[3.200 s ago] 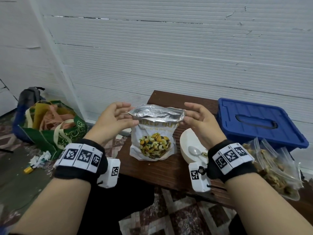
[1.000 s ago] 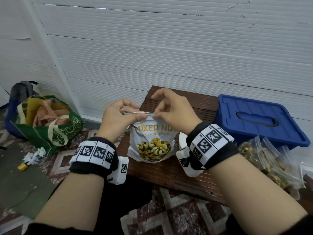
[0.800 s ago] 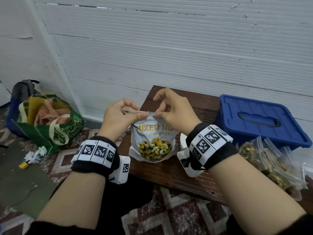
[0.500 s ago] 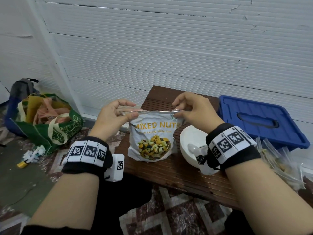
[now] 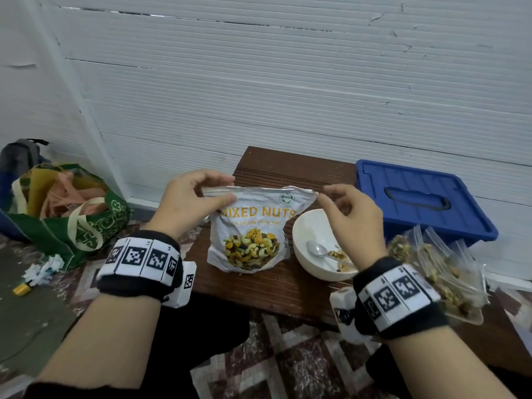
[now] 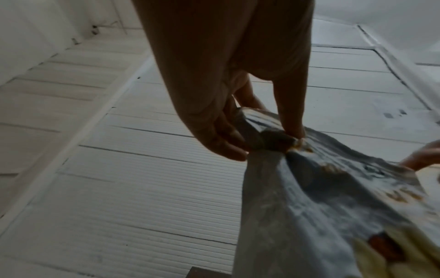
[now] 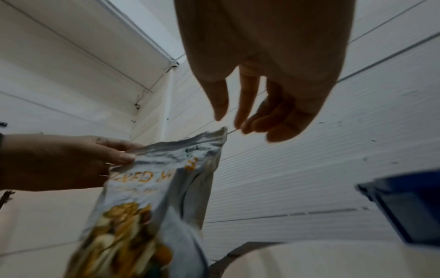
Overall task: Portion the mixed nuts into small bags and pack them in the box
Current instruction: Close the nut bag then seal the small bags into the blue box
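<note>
Two hands work at the top edge of one pouch, and the step in hand looks like closing it after portioning. Largest first: the brown desk (image 5: 288, 289) fills the middle of the head view, with the blue box (image 5: 417, 197) at its right, lid on. The mixed nuts pouch (image 5: 250, 226) stands upright at centre frame, its mouth pressed flat into a straight strip. Right of it sits a white bowl (image 5: 309, 234) holding a spoon (image 5: 316, 250) and a few nuts. Filled small bags (image 5: 443, 269) lie heaped at the right edge, below the box and outside it. The left hand (image 5: 190, 203) pinches the pouch's upper left corner between thumb and fingertips. The right hand (image 5: 351, 217) hangs at the upper right corner; the right wrist view shows its fingers loosely curled just clear of the foil, holding nothing. Judging by this, the next move calls for setting the pouch aside, lifting the box lid and loading the bags.
</note>
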A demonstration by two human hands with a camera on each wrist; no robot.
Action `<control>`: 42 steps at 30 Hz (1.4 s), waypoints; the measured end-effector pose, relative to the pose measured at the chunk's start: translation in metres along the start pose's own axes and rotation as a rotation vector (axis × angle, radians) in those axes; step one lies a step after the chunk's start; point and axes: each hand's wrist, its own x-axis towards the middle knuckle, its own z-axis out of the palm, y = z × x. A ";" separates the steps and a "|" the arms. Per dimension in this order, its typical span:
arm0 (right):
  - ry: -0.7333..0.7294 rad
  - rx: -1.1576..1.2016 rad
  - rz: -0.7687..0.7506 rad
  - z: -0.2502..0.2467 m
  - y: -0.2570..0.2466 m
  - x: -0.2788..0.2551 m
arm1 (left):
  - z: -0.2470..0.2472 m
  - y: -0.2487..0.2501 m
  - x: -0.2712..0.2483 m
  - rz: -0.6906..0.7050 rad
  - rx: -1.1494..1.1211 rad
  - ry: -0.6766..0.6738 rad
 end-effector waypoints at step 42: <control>0.060 -0.009 0.612 0.020 0.093 -0.065 | 0.049 0.027 0.023 0.165 0.582 0.165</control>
